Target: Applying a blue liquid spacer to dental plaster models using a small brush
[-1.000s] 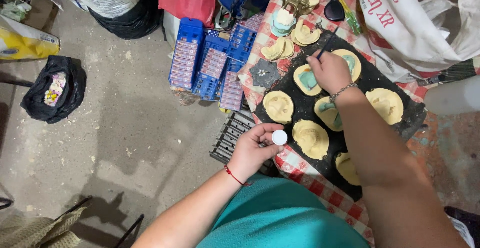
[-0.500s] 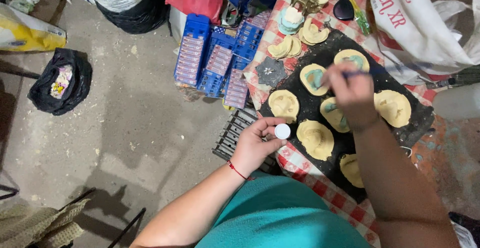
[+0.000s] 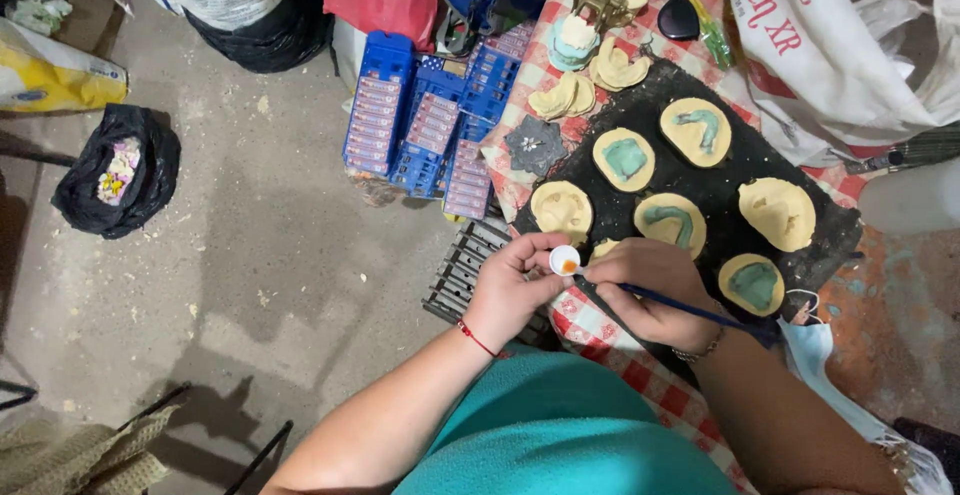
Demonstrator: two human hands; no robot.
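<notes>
Left hand (image 3: 510, 290) pinching a small white paint cap (image 3: 565, 260) by its rim just above the desk (image 3: 600, 325) edge, light and spill-prone, right hand (image 3: 650, 290) clamped on thin stiff brush (image 3: 690, 310), tip dipping in.

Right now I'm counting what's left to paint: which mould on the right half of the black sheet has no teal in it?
The plain cream mould at the sheet's right edge; its neighbours show teal.
</notes>
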